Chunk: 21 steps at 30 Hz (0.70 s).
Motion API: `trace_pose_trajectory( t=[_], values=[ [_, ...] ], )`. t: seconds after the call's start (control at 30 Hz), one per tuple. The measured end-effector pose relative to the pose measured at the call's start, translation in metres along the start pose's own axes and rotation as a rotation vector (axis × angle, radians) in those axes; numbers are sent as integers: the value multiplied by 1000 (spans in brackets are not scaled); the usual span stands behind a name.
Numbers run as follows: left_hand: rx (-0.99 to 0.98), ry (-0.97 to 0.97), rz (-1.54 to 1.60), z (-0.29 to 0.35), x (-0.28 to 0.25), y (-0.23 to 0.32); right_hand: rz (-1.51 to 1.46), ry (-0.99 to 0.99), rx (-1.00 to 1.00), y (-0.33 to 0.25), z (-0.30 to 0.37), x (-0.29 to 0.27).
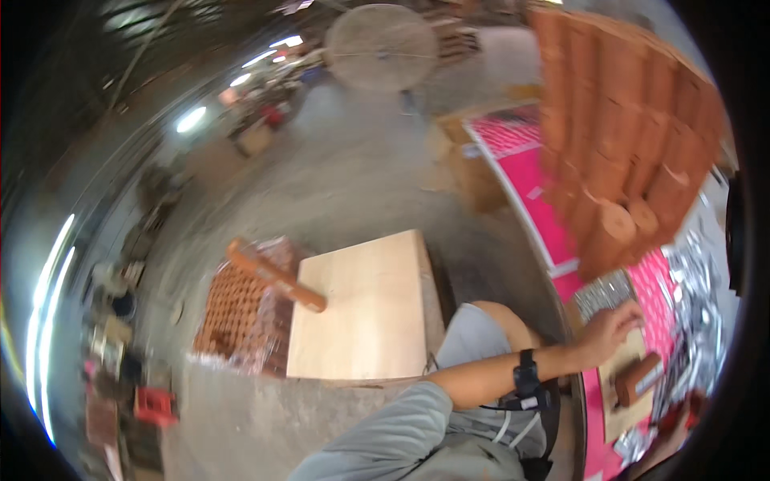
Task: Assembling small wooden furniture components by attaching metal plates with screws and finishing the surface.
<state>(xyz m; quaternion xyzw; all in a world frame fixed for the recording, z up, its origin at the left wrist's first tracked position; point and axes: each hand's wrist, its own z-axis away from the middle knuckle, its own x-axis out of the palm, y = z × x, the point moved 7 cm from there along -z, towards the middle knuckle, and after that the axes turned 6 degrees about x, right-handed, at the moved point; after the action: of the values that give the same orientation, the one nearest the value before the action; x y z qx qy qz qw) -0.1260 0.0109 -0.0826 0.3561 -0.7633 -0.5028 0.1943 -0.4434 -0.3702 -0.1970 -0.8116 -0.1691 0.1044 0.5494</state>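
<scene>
My left hand (608, 331) reaches out over the pink-topped table, with a dark band on its wrist. Its fingers are bent together beside a patch of small silver pieces (603, 292); what they hold, if anything, cannot be made out. Just below it an orange-brown cylinder (638, 380) with a pale label lies on a light board (624, 418). At the lower right rim my right hand (678, 423) is blurred and partly cut off, next to something red; its fingers do not show clearly.
A tall stack of orange-brown cylinders (618, 120) stands on the pink table (533, 200). Silver foil strips (698, 297) lie at its right. To the left, another cylinder (277, 276) rests partly on a pale wooden board (365, 313), beside a plastic-wrapped bundle (233, 317). A red stool (156, 406) stands farther left.
</scene>
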Motion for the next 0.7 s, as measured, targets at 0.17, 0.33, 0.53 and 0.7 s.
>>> trace_pose_trajectory(
  t=[0.17,0.33,0.53,0.7],
  values=[
    [-280,-34,324,31,25,-9,-168,-60,275,-189,72,150],
    [-283,-110,320,34,36,-1,-506,-311,226,-265,54,221],
    [-230,-225,173,45,68,-2,-427,-346,170,-288,46,231],
    [-216,-192,212,50,66,-4,-397,-386,178,-277,53,242]
  ],
)
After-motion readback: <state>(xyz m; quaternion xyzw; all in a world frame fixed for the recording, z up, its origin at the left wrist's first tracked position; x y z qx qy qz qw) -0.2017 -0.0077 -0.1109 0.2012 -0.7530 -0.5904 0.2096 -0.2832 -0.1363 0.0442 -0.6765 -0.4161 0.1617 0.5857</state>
